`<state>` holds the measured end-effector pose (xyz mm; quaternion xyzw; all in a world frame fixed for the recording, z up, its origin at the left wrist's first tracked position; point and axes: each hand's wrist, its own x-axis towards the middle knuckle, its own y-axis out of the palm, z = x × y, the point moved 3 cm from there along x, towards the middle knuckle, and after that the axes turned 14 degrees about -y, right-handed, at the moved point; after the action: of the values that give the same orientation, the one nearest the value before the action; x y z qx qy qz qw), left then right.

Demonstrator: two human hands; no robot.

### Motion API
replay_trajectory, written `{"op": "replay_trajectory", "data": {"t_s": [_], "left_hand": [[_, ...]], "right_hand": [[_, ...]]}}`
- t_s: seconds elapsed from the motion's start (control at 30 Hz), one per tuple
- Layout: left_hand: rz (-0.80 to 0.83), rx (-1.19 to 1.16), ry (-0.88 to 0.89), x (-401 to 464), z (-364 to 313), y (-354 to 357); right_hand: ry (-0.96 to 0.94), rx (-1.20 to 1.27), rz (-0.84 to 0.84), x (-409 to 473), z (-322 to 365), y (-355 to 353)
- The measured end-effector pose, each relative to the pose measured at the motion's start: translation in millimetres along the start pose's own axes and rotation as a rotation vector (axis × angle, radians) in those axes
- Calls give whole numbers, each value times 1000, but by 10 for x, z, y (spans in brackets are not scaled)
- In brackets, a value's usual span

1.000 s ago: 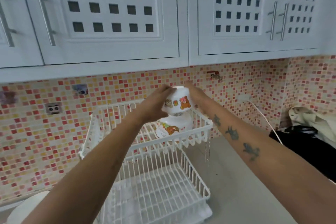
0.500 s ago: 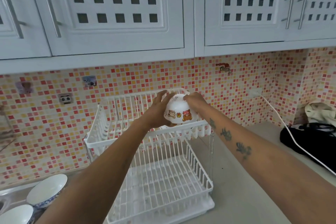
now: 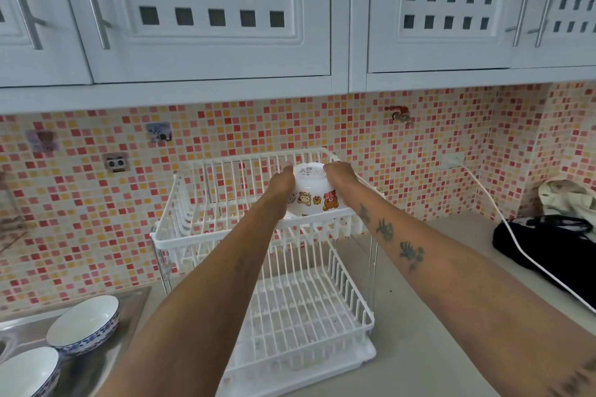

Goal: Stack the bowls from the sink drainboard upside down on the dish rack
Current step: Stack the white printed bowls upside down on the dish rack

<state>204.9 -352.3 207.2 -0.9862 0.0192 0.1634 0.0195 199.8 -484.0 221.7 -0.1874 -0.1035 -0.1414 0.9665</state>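
Note:
A white bowl with cartoon animal prints point(image 3: 311, 193) is upside down in the top tier of the white wire dish rack point(image 3: 200, 235). It sits over another bowl whose rim barely shows beneath it. My left hand point(image 3: 283, 182) grips its left side and my right hand point(image 3: 338, 172) grips its right side. Two upright blue-patterned bowls point(image 3: 85, 322) point(image 3: 27, 371) stand on the steel sink drainboard point(image 3: 96, 364) at the lower left.
The rack's lower tier point(image 3: 306, 316) holds nothing. White wall cabinets point(image 3: 209, 26) hang close above the rack. A black bag point(image 3: 548, 245), a white cable point(image 3: 503, 219) and a cloth point(image 3: 567, 196) lie on the grey counter at right.
Both hands lowered the cartoon bowl down onto the bowl in the top tier. The view dropped and the drainboard bowls came into sight.

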Motion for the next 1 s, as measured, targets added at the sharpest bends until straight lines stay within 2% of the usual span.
{"op": "replay_trajectory", "data": {"t_s": [0.17,0.43,0.53,0.7,0.83,1.0], "left_hand": [[-7,34,34,8,-1,30],[-31,98,17,83,7,16],[16,65,-3,82,1,-10],[-21,97,56,127,-62,-67],[-9,149,66,117,-31,-42],[28,104,55,13,-2,-44]], "right_hand": [[15,59,10,20,-28,-1],[-40,-129,71,36,-15,26],[-58,-81,11,45,-27,1],[-163,-105,-16,-70,49,-24],[-145,-150,46,-53,29,0],[-120,-71,-22,87,-34,-9]]}}
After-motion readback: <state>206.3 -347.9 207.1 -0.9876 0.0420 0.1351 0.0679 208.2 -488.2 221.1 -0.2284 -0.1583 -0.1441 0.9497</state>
